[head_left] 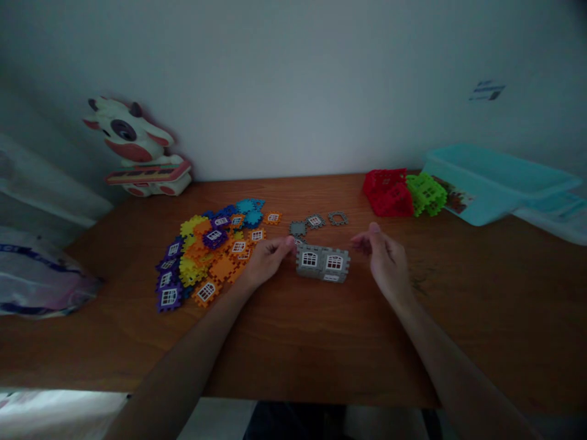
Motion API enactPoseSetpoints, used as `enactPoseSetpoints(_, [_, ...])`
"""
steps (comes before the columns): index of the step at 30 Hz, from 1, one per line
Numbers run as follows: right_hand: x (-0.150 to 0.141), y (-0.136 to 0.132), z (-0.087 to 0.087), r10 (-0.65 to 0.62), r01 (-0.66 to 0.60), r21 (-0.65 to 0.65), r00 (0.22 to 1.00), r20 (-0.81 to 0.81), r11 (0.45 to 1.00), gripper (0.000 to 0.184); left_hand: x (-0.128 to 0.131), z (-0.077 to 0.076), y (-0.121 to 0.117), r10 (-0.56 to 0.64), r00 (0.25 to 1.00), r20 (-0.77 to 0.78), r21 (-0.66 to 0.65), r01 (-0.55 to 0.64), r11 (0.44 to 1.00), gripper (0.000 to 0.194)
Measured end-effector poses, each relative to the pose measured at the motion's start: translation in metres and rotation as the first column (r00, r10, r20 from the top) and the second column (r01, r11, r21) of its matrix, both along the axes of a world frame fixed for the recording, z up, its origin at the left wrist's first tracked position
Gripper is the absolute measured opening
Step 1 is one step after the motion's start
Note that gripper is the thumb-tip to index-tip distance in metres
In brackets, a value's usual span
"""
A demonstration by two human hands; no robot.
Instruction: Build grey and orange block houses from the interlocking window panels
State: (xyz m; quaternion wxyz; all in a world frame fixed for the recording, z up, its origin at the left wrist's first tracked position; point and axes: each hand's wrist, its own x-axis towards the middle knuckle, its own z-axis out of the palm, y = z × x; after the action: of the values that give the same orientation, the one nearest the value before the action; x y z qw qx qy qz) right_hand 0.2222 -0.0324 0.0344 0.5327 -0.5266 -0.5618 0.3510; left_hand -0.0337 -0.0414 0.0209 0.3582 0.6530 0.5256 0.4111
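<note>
Where the joined piece sits: just below and right of the frame's centre, a toothed grey plastic panel assembly (322,263) with white window prints; whether it rests on the brown wooden table (293,348) I cannot tell.
Left hand (267,260): at the assembly's left edge, thumb and fingertips close together; contact is unclear.
Right hand (389,260): beyond the right edge, thumb raised apart from the fingers, seemingly clear of the assembly.
Loose grey tiles: just above the assembly lie a plain toothed grey square (298,228), a grey window-printed tile (315,221) and a hollow grey frame (331,217).
Step in hand: apparently joining grey panels.
Next move: adding a tile would call for one hand steadying the assembly while the other aligns the teeth.
</note>
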Motion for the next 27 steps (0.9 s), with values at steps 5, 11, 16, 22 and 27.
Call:
enactPoseSetpoints(5, [0.009, 0.006, -0.011, 0.292, -0.298, 0.006, 0.940, 0.174, 0.955, 0.032, -0.013, -0.007, 0.005, 0.045, 0.922, -0.385, 0.318, 0.086, 0.944, 0.029])
enactPoseSetpoints(11, [0.015, 0.005, -0.017, 0.558, -0.556, -0.103, 0.768, 0.315, 0.825, 0.050, -0.018, -0.013, 0.003, -0.025, 0.769, -0.638, 0.313, 0.289, 0.905, 0.032])
enactPoseSetpoints(16, [0.013, 0.007, -0.017, 0.494, -0.510, -0.104, 0.731, 0.471, 0.854, 0.040, -0.019, -0.010, 0.004, 0.052, 0.756, -0.652, 0.310, 0.203, 0.929, 0.016])
enactPoseSetpoints(22, [0.004, 0.004, -0.017, 0.399, -0.440, -0.098, 0.669, 0.627, 0.892, 0.038, -0.019, -0.009, 0.004, 0.116, 0.780, -0.615, 0.317, 0.110, 0.942, 0.011])
enactPoseSetpoints(27, [0.003, 0.004, -0.018, 0.328, -0.367, -0.106, 0.621, 0.712, 0.924, 0.036, -0.018, -0.006, 0.005, 0.181, 0.872, -0.454, 0.380, 0.007, 0.925, 0.015])
